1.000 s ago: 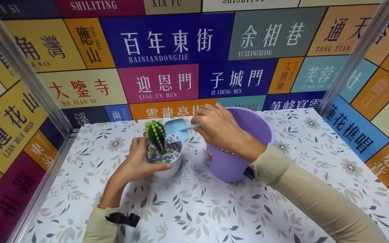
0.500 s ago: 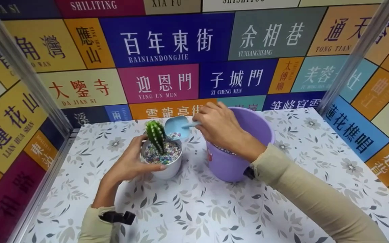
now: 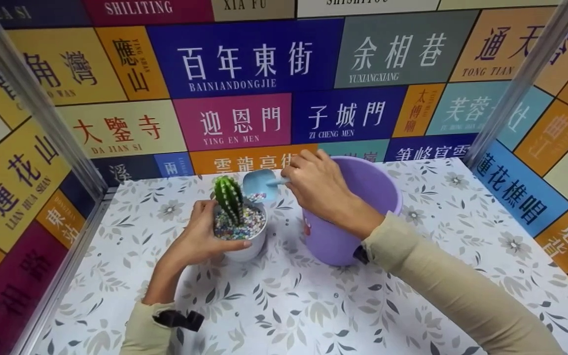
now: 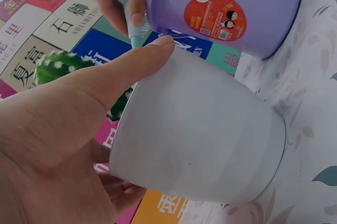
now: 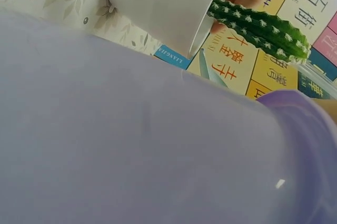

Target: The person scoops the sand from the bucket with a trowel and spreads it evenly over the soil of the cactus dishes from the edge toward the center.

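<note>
Head view, lower left of centre: the left hand wraps its thumb and fingers round the white pot, which stands on the floral tabletop and holds a green cactus in coloured gravel. Just beyond, the right hand pinches the handle of a blue scoop, tilted over the pot's far rim. Behind that hand stands the purple bucket.
</note>
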A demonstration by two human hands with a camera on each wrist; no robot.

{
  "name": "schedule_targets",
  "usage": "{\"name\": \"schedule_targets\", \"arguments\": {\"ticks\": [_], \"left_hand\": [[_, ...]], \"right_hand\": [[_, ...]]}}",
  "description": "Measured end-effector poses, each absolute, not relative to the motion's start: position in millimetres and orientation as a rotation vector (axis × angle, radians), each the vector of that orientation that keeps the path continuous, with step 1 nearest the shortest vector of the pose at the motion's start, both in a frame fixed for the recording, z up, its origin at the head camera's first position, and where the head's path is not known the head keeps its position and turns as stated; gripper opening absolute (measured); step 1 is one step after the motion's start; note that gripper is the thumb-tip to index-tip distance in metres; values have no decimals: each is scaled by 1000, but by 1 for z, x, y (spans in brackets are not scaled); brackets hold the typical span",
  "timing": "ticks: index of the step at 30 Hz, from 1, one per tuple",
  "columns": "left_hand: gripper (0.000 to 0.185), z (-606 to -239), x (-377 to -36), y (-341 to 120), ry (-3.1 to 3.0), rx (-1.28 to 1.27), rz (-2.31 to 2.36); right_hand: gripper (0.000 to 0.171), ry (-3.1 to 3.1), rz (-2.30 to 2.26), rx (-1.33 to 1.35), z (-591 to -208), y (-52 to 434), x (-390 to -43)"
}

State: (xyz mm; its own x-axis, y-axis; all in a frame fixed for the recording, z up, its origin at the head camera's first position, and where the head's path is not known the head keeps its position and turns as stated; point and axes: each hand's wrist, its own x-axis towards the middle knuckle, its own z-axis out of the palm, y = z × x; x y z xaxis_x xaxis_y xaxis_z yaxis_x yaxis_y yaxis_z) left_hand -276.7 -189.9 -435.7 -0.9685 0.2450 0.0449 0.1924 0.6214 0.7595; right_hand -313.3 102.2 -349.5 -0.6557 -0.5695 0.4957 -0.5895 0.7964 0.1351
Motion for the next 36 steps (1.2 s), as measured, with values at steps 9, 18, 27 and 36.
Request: {"name": "schedule_targets", "arguments": {"ticks": [9,18,27,36], "left_hand": [[136,-437,-279,-197,2742,419,1301],[129,-439,-281,-203,2721,461,1333],[124,-439,-282,-206,2654,466,1421],[121,-437,-281,-208,2684,479,1418]], "right_hand": [[14,-2434,36,855,-351,101,-314],[11,-2404,32,845,-353,102,-314],[11,-2375,7,840,-354,98,-313],[11,-2347,-28,844,-357,95,-313]]}}
